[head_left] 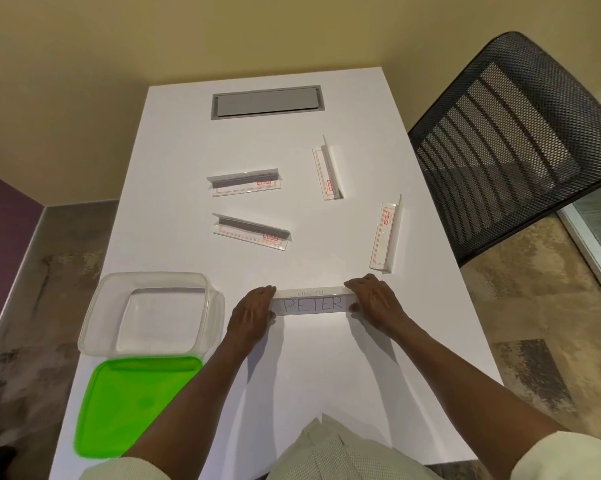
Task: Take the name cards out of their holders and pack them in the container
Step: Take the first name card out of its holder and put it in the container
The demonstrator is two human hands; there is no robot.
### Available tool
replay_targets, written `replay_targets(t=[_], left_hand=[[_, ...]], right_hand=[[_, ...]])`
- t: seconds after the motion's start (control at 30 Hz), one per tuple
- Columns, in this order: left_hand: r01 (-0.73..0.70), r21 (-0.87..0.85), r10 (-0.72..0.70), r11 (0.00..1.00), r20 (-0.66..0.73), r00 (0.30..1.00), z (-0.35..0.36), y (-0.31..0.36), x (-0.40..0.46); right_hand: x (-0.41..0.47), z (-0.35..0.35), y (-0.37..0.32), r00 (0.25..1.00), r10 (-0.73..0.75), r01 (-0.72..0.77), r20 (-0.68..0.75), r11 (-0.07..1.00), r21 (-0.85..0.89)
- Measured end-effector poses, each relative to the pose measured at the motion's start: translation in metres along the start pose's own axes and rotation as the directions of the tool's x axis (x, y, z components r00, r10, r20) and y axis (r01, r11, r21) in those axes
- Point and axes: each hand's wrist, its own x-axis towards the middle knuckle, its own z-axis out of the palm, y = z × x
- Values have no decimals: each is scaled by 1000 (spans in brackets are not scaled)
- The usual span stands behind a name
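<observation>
White tabletop (292, 375), beige walls. Card holder (313, 303) marked PETER sits just right of clear container (95, 327). Left hand (252, 315) and right hand (375, 299) pinch its ends. Holder looks light, stiff, slippery; paper card inside bends easily, so pull from end edge. Four holders lie beyond container.

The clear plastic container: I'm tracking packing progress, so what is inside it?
Nothing shows inside the clear plastic container; its bare bottom shows through. Its green lid lies on the table beside it.

A black mesh chair (510, 143) stands beside the white table (326, 375), whose far end holds a grey cable hatch (267, 101).
</observation>
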Motion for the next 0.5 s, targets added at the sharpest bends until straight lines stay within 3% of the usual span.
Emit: replay_targets(t=[0.27, 0.5], left_hand=[[-105, 98, 100, 990, 51, 994, -1, -2, 10], [-100, 124, 95, 987, 47, 994, 3, -3, 19]], right_hand=[[8, 2, -4, 997, -3, 7, 74, 998, -60], [10, 7, -3, 998, -44, 45, 46, 999, -25]])
